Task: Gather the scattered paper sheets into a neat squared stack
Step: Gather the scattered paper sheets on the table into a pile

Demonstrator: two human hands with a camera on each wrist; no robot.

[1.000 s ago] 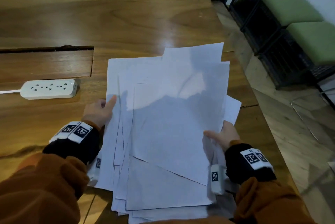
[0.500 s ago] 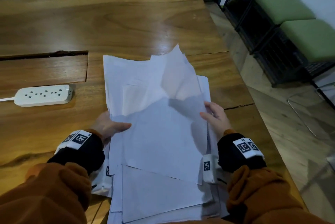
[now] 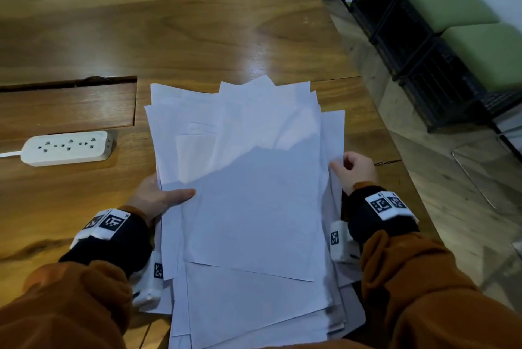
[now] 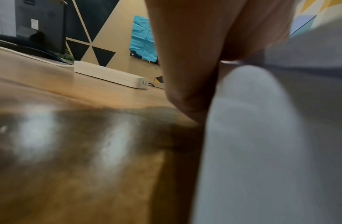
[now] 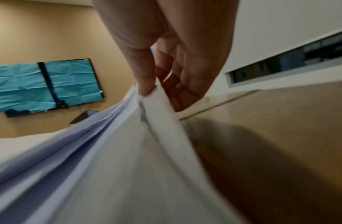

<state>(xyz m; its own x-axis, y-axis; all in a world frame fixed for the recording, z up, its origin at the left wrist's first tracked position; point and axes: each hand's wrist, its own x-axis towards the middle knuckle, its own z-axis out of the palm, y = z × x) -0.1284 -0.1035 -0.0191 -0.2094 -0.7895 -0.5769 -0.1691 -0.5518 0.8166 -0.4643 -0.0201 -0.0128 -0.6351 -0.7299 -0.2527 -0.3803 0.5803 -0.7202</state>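
Note:
A loose pile of white paper sheets (image 3: 248, 193) lies on the wooden table (image 3: 197, 38) in front of me, its far corners fanned out and its edges uneven. My left hand (image 3: 169, 193) holds the pile's left edge, thumb lying on top and fingers hidden underneath. In the left wrist view the left hand (image 4: 195, 68) stands against the paper sheets (image 4: 262, 136), blurred. My right hand (image 3: 337, 163) pinches the right edge. The right wrist view shows the right hand (image 5: 154, 91) with thumb and curled fingers nipping a few lifted paper sheets (image 5: 128, 151).
A white power strip (image 3: 67, 147) lies left of the pile, seen also as the power strip (image 4: 110, 75) beyond my left hand. A recessed wooden hatch (image 3: 67, 105) sits behind it. The table's right edge runs just past my right hand, with green stools (image 3: 452, 9) on the floor beyond.
The top sheet that curled upward now lies flat on the pile. Sheets that fanned out to the right have been drawn in. My right hand shifted outward to the pile's right edge.

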